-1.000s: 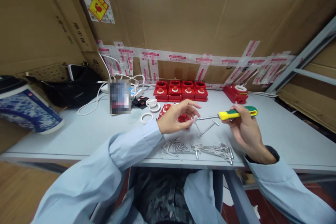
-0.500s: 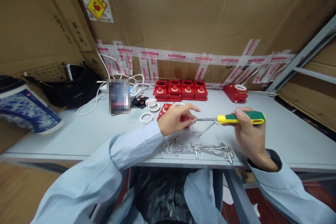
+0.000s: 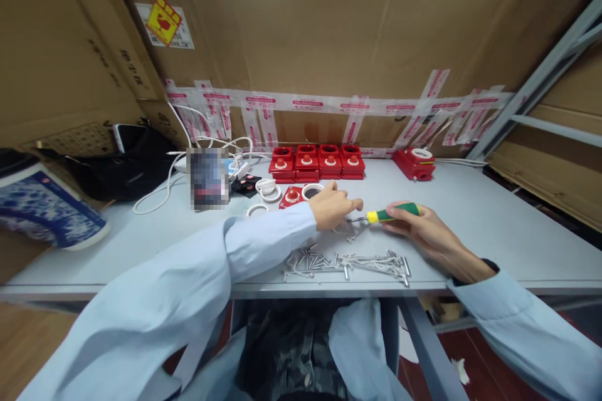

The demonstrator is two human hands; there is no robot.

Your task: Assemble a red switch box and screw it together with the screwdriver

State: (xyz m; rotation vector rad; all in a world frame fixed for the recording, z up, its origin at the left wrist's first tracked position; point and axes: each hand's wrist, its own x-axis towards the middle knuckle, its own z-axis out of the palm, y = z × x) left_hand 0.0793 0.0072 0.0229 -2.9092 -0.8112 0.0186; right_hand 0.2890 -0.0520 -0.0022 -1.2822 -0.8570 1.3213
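Four red units (image 3: 318,161) stand in a row at twelve o'clock, a fifth (image 3: 414,163) at one o'clock, and a sixth (image 3: 291,195) nearer. Three white rings (image 3: 266,190) lie at eleven o'clock. One screwdriver (image 3: 392,213). The screws (image 3: 345,262) at six o'clock are too tangled to count.

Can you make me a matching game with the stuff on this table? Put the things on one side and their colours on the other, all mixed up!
Things:
1. screwdriver handle
2. row of four boxes at the back of the table
3. loose rings left of the left hand
4. pile of screws near the table's front edge

Colours:
A. white
B. silver metal
C. green and yellow
D. red

Right pairs: 1-C, 2-D, 3-A, 4-B. The right hand holds the screwdriver.
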